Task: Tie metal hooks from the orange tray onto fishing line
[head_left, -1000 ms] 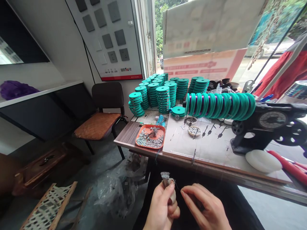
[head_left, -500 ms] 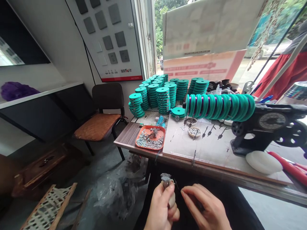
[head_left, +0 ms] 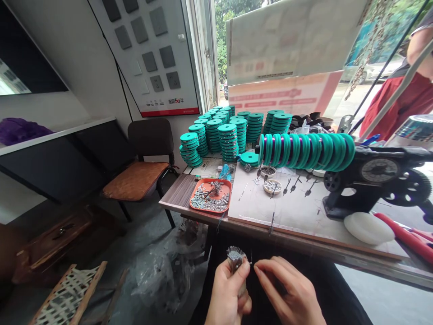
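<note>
Above my lap, my left hand point(head_left: 230, 286) is closed around a grey bundle point(head_left: 235, 256) whose round top shows many small light ends packed together. Its thumb and forefinger press near the bundle's right side, where a tiny pale bit and a thin dark strand stick out. My right hand point(head_left: 289, 289) is a little to the right, thumb and forefinger pinched together beside that strand. What the pinch holds, if anything, is too fine to make out. An orange tray point(head_left: 193, 203) of small metal pieces lies on the table beyond my hands.
Green spools point(head_left: 227, 142) stand in stacks at the back, and more sit in a row on the shaft of a black winding machine point(head_left: 348, 192). Small bowls point(head_left: 272, 187), a white rounded object point(head_left: 368, 228) and red-handled pliers point(head_left: 402, 230) lie nearer. A chair point(head_left: 137, 180) stands left; a person point(head_left: 389, 99) is outside.
The bundle's packed top has turned more toward me. My right fingertips have come slightly closer to my left thumb. The view has shifted a little, and more of the person outside shows.
</note>
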Demonstrator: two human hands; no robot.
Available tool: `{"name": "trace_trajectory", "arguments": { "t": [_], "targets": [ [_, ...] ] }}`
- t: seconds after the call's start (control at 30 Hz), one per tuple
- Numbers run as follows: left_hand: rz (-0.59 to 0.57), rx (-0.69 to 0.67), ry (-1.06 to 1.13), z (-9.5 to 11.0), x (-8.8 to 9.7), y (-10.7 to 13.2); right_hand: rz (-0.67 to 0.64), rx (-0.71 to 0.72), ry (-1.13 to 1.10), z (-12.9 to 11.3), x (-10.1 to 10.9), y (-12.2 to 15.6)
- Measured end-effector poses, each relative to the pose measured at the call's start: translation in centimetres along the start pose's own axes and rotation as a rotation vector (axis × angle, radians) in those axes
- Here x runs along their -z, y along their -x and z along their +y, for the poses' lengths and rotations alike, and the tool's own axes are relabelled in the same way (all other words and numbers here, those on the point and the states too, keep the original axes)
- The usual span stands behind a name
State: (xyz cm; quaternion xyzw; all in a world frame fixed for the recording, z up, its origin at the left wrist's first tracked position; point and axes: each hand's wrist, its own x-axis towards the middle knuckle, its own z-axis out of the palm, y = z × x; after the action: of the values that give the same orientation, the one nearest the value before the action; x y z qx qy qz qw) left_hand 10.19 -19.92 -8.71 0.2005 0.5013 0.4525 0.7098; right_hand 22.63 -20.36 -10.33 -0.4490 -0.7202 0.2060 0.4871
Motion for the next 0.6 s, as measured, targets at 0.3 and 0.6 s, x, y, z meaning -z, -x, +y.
{"name": "trace_trajectory", "arguments": {
  "t": [0.3,0.6],
  "targets": [
    [-0.012,-0.07,-0.064,-0.2,0.2,-0.3,-0.062,-0.255,-0.114,-0.2,-0.2,-0.1],
    [-0.087,-0.214,-0.099,0.3,1.6,0.0,-0.559,-0.306,-0.145,-1.3,0.9,-1.5]
  ]
}}
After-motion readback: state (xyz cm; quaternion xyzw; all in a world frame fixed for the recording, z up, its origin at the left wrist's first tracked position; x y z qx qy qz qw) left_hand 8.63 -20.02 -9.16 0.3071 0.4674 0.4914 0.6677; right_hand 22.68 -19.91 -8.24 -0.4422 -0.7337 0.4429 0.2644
